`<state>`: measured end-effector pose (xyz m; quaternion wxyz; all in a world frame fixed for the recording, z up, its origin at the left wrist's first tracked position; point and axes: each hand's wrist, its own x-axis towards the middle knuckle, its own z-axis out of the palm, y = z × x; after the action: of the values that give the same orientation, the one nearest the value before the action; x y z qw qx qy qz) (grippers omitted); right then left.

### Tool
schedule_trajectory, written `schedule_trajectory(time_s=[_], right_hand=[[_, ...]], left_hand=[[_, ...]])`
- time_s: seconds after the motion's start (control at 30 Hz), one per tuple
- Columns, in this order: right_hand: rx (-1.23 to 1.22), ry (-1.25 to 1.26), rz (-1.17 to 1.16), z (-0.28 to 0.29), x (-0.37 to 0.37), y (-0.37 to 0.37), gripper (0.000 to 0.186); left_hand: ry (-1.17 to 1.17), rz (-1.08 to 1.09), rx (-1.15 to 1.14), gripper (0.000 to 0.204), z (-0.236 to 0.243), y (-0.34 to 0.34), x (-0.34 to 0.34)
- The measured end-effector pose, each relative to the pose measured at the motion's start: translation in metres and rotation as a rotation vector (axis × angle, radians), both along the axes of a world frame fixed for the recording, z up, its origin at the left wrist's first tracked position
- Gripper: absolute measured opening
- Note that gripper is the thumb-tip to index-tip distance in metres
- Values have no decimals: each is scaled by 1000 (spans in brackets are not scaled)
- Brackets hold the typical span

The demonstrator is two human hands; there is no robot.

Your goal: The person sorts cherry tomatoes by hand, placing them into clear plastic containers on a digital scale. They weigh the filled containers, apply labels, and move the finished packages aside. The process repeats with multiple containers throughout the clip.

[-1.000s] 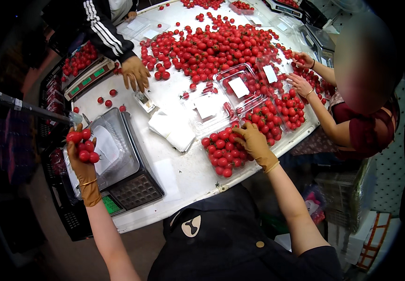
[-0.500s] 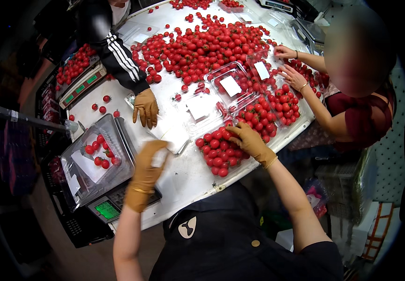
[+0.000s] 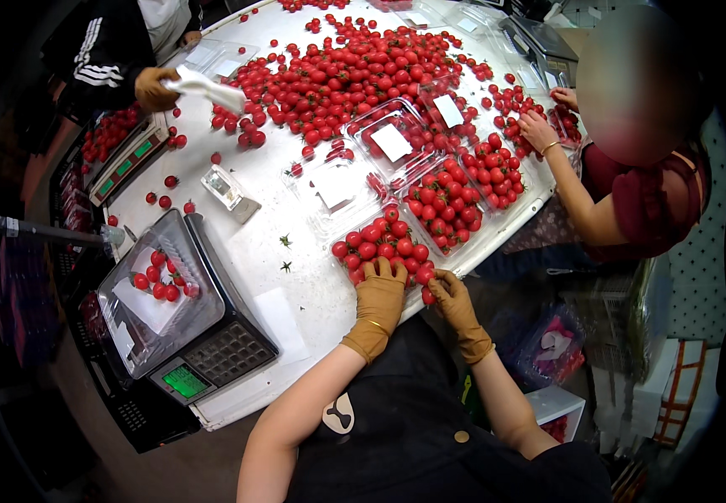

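Note:
My gloved left hand [image 3: 378,308] has its fingers curled over the near edge of a clear punnet heaped with red cherry tomatoes [image 3: 384,246]. Just right of it, my gloved right hand [image 3: 461,315] pinches a tomato [image 3: 428,295] at the punnet's corner. Two more filled punnets [image 3: 445,201] stand beyond, beside clear lidded containers [image 3: 395,142]. On my left, a black scale [image 3: 224,356] with a lit display carries a clear tray [image 3: 128,344] holding several tomatoes and a white paper.
A co-worker's gloved hand [image 3: 155,88] lifts white sheets at the back left, near another scale [image 3: 132,155]. At right, a person [image 3: 598,210] handles tomatoes. A large tomato heap [image 3: 338,84] covers the back table [image 3: 522,210]. A small pale device [image 3: 228,191] lies mid-table.
My left hand has left tomatoes in the scale's tray and moved right to the punnet. My right hand has drawn back toward me. The left co-worker has lifted away the white paper stack.

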<state>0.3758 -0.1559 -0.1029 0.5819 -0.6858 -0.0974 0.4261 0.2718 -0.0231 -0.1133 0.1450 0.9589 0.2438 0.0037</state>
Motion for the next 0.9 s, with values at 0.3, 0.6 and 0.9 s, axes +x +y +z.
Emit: schedule_trajectory(time_s=[0.3, 0.6, 0.9], right_hand=[[62, -9, -85, -23, -27, 4, 33], [95, 126, -96, -4, -16, 18, 29], [243, 169, -85, 22, -20, 44, 27]], left_hand=[[132, 52, -13, 38, 7, -3, 4], [-169, 144, -347, 42, 19, 20, -9], [-701, 539, -2142, 43, 11, 52, -48]])
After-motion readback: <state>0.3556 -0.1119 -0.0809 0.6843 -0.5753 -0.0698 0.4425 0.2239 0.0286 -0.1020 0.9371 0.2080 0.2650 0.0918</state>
